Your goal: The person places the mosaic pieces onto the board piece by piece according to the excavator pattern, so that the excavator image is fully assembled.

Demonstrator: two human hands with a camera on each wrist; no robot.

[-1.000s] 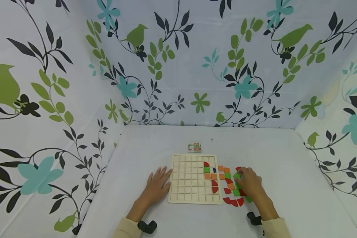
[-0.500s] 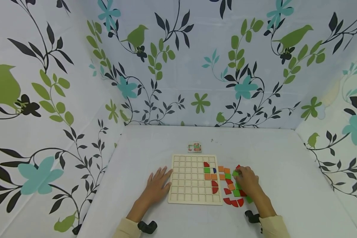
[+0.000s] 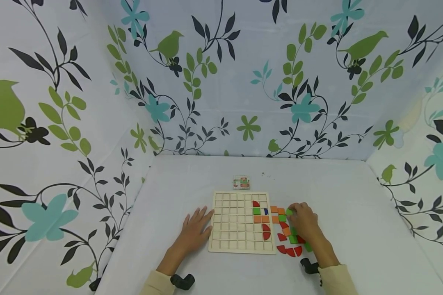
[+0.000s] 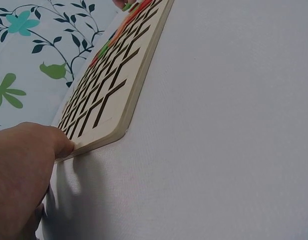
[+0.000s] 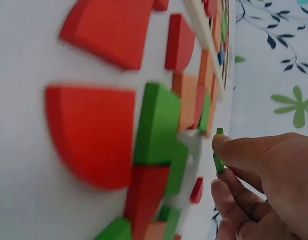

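Between thumb and fingertips, my right hand (image 3: 305,221) pinches a small green tile (image 5: 219,164), held up above the loose pieces. Fingers spread, my left hand (image 3: 194,232) lies on the table at the left side of a wooden grid board (image 3: 229,229). In the left wrist view, its thumb (image 4: 64,143) touches the board's edge. Pieces fill a few cells near the board's right side: red quarter-circles (image 3: 266,235), a green square (image 3: 256,211), orange squares (image 3: 261,218) and a blue piece (image 3: 266,211). The right hand covers some loose tiles in the head view.
Loose red quarter-circles (image 5: 91,135), green tiles (image 5: 156,125) and orange squares (image 3: 274,209) lie right of the board, some overlapping. A small patterned card (image 3: 241,182) lies behind the board on the white table (image 3: 184,176). Printed cloth (image 3: 221,123) hangs around the table.
My right hand has moved left and slightly away from me, bringing the pinched green tile from the pile's right part toward the board. The left hand and board have stayed put.
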